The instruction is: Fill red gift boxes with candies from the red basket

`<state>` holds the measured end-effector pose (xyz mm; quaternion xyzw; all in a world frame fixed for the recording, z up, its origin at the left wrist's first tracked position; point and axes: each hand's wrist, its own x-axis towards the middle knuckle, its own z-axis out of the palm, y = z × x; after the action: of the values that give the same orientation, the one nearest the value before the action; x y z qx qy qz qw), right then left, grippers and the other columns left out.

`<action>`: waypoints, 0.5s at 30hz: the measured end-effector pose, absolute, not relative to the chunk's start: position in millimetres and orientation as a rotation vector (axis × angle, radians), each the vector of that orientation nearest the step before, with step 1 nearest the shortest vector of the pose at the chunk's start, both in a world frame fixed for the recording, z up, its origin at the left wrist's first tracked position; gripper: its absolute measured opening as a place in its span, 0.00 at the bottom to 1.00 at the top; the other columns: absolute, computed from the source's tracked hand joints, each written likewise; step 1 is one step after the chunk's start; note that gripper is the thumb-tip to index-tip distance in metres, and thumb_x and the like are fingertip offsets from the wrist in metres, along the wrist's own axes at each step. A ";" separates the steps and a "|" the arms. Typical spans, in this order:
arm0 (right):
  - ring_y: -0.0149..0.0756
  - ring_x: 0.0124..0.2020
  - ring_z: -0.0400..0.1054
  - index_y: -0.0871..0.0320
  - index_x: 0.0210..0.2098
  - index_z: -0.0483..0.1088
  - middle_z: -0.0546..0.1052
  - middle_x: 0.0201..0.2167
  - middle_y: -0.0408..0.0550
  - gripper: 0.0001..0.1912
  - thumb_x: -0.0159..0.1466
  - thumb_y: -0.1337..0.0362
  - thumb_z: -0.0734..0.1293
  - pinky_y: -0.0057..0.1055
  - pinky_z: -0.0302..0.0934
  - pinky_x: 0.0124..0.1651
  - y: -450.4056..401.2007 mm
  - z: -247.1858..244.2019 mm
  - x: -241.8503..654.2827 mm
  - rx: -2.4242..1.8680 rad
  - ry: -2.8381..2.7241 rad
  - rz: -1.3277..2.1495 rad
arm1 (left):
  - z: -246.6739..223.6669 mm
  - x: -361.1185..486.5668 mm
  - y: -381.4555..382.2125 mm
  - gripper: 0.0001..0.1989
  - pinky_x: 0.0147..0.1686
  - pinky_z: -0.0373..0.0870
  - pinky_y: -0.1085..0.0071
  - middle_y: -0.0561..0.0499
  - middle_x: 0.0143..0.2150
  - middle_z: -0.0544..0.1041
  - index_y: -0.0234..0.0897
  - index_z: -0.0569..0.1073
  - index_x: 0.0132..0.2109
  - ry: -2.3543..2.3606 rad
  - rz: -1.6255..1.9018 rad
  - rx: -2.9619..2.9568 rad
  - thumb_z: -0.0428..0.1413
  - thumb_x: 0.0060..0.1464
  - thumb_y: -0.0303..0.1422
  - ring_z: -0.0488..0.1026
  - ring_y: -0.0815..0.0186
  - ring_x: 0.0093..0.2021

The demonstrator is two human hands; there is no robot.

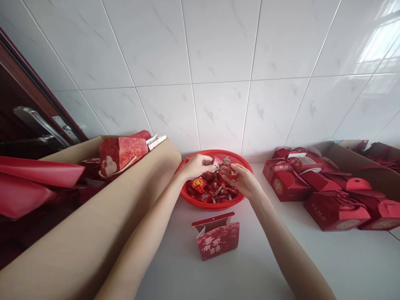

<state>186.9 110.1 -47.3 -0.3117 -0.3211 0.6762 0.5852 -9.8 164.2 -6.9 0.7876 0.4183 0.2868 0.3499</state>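
Note:
A red plastic basket [215,205] against the wall holds several wrapped candies [215,187], mostly red, some with gold print. Over its left side, my left hand [197,167] pinches a pinkish-red wrapped candy [216,163] between thumb and fingers. My right hand [245,181] is turned partly palm up over the basket's right side, fingers curled, with a small red wrapped candy [233,171] at its thumb and fingertips. In front of the basket stands an upright red paper gift box [220,241] with pale lettering, its top flaps apart. Its inside is mostly hidden.
At the left a long cardboard carton [137,196] holds red paper boxes [125,154]. Several closed red gift boxes [336,210] cluster at the right, beside another carton [359,171]. Behind is a tiled wall [218,116]; a door handle [40,125] shows far left.

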 end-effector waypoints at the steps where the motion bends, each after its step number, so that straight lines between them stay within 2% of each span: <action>1: 0.41 0.45 0.74 0.55 0.25 0.72 0.80 0.35 0.46 0.14 0.48 0.58 0.80 0.41 0.72 0.49 108.7 -46.5 186.3 -0.700 -0.759 1.579 | -4.7 -3.8 161.5 0.15 0.36 0.68 0.69 0.50 0.32 0.79 0.35 0.77 0.34 1.047 0.754 2.036 0.63 0.46 0.44 0.75 0.61 0.35; 3: 0.41 0.46 0.73 0.55 0.27 0.74 0.79 0.35 0.44 0.13 0.48 0.59 0.79 0.43 0.72 0.51 106.0 -44.7 186.0 -0.670 -0.772 1.574 | -1.2 7.3 157.4 0.15 0.37 0.70 0.68 0.48 0.33 0.80 0.35 0.78 0.35 1.036 0.776 2.038 0.64 0.45 0.42 0.76 0.60 0.37; 7: 0.41 0.43 0.72 0.55 0.27 0.75 0.78 0.33 0.44 0.12 0.47 0.60 0.80 0.40 0.73 0.47 104.9 -42.7 189.0 -0.721 -0.757 1.523 | 4.0 14.7 156.0 0.19 0.39 0.71 0.67 0.46 0.36 0.82 0.34 0.79 0.37 0.975 0.751 1.996 0.67 0.43 0.44 0.77 0.59 0.38; 9: 0.41 0.43 0.73 0.54 0.27 0.75 0.79 0.33 0.45 0.12 0.48 0.60 0.79 0.39 0.73 0.46 106.4 -42.5 191.1 -0.749 -0.731 1.488 | 4.3 9.2 160.4 0.22 0.40 0.72 0.67 0.46 0.38 0.82 0.34 0.79 0.41 0.918 0.643 1.955 0.64 0.47 0.48 0.77 0.59 0.39; 11: 0.41 0.43 0.73 0.54 0.26 0.75 0.78 0.32 0.44 0.11 0.48 0.61 0.79 0.40 0.73 0.46 108.1 -42.1 193.0 -0.750 -0.696 1.461 | 1.5 -0.8 169.2 0.20 0.40 0.71 0.69 0.47 0.39 0.82 0.37 0.80 0.42 0.976 0.515 1.966 0.60 0.51 0.48 0.77 0.60 0.39; 13: 0.40 0.41 0.73 0.54 0.25 0.74 0.78 0.31 0.44 0.11 0.47 0.62 0.79 0.40 0.73 0.46 108.9 -41.2 194.5 -0.734 -0.663 1.455 | -5.0 -13.3 181.6 0.14 0.39 0.69 0.72 0.50 0.38 0.82 0.40 0.81 0.39 1.184 0.397 2.058 0.63 0.47 0.42 0.77 0.61 0.39; 15: 0.39 0.39 0.73 0.55 0.24 0.73 0.77 0.30 0.43 0.12 0.46 0.64 0.79 0.41 0.73 0.46 108.9 -39.9 195.7 -0.712 -0.644 1.462 | -14.5 -25.9 195.1 0.10 0.37 0.67 0.73 0.52 0.35 0.82 0.41 0.81 0.32 1.400 0.319 2.136 0.66 0.37 0.33 0.76 0.61 0.38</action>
<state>195.7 108.9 -39.9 -0.3123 -0.2823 0.6413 0.6415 -25.9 195.1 -14.5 0.7966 0.5222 0.1190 0.2803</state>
